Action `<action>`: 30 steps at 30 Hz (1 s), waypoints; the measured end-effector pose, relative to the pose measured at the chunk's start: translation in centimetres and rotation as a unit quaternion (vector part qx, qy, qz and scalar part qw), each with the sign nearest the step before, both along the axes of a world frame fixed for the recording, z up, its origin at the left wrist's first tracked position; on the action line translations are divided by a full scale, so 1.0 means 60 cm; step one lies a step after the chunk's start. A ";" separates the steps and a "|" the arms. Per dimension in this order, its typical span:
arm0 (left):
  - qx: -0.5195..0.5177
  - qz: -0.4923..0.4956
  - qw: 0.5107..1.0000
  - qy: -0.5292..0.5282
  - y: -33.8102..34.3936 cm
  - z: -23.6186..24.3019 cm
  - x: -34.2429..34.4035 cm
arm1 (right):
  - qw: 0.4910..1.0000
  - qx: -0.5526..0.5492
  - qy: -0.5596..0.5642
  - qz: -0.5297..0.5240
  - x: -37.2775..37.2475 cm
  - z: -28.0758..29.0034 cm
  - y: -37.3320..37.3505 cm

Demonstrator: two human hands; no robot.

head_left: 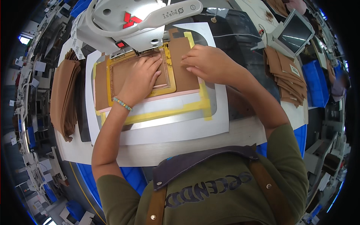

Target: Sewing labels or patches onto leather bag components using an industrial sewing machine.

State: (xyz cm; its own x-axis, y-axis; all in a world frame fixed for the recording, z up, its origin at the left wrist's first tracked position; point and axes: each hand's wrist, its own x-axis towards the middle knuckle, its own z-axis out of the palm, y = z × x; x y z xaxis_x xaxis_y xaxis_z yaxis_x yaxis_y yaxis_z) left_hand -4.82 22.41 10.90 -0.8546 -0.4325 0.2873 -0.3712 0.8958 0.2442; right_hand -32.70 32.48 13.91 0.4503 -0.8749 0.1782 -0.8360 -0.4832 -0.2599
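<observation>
My left hand [138, 78] lies with its fingers stretched over a brown fabric panel [183, 80], inside a yellow rectangular frame [171, 77] set under the sewing machine head [108, 20]. A beaded bracelet [123, 104] circles my left wrist. Over the panel's right edge, my right hand [212, 64] has bent fingers, with a gap between thumb and forefinger and nothing visible in it. Beneath the panel is a template plate [150, 125] edged with strips of yellow tape [168, 113].
A stack of brown fabric pieces [65, 97] hangs at the table's left side. More folded brown pieces [287, 77] lie at the right, near a small screen [294, 35]. A white sheet [221, 112] spreads under the plate. Blue bins [315, 82] stand beyond the table's right edge.
</observation>
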 end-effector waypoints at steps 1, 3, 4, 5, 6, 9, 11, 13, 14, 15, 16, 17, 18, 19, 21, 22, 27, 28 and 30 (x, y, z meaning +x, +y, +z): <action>0.001 -0.001 1.000 -0.008 -0.001 0.000 0.003 | 1.000 0.014 -0.001 -0.004 -0.002 0.003 0.003; -0.015 -0.001 1.000 0.013 -0.004 0.000 0.013 | 1.000 0.029 -0.001 -0.007 0.001 0.005 0.008; -0.010 0.001 1.000 0.001 -0.006 0.001 0.021 | 0.999 0.040 -0.004 0.001 0.005 0.004 0.008; -0.004 0.014 1.000 0.000 -0.007 0.003 0.032 | 0.999 0.040 -0.017 0.013 0.010 0.003 0.008; 0.003 0.028 1.000 0.009 -0.008 0.005 0.044 | 0.999 0.053 -0.007 0.008 0.016 0.000 0.007; 0.073 0.053 0.996 0.022 -0.007 0.016 0.084 | 0.996 0.055 -0.040 0.056 0.044 -0.015 -0.004; 0.086 0.027 0.996 0.017 -0.003 0.022 0.102 | 0.991 -0.061 -0.053 0.110 0.064 -0.028 -0.016; 0.100 0.005 0.995 0.015 0.007 0.022 0.108 | 0.992 -0.051 -0.027 0.112 0.084 -0.041 -0.029; 0.118 -0.019 0.993 -0.007 0.013 0.020 0.108 | 0.991 -0.058 -0.004 0.119 0.090 -0.045 -0.033; 0.131 -0.043 0.990 -0.020 0.018 0.017 0.106 | 0.990 -0.063 -0.012 0.126 0.093 -0.049 -0.033; 0.137 -0.039 0.989 -0.028 0.022 0.014 0.103 | 0.992 -0.052 0.011 0.115 0.095 -0.052 -0.031; 0.119 -0.050 0.991 -0.032 0.025 0.011 0.100 | 0.992 -0.057 0.026 0.110 0.098 -0.054 -0.030; 0.096 -0.067 0.993 -0.027 0.027 0.009 0.097 | 0.993 -0.039 0.035 0.105 0.097 -0.055 -0.026; 0.105 -0.062 0.992 -0.035 0.027 0.008 0.097 | 0.992 -0.064 0.026 0.110 0.094 -0.055 -0.022; 0.097 -0.071 0.992 -0.038 0.024 0.008 0.096 | 0.989 -0.088 0.016 0.114 0.092 -0.055 -0.014; 0.099 -0.071 0.991 -0.053 0.023 0.009 0.097 | 0.989 -0.092 0.020 0.111 0.091 -0.055 -0.012; 0.093 -0.082 0.991 -0.052 0.015 0.013 0.096 | 0.990 -0.083 0.046 0.105 0.093 -0.054 -0.013; 0.092 -0.082 0.990 -0.062 0.012 0.013 0.095 | 0.990 -0.087 0.041 0.106 0.092 -0.054 -0.014; 0.100 -0.078 0.990 -0.060 0.008 0.015 0.092 | 0.989 -0.091 0.035 0.106 0.087 -0.052 -0.012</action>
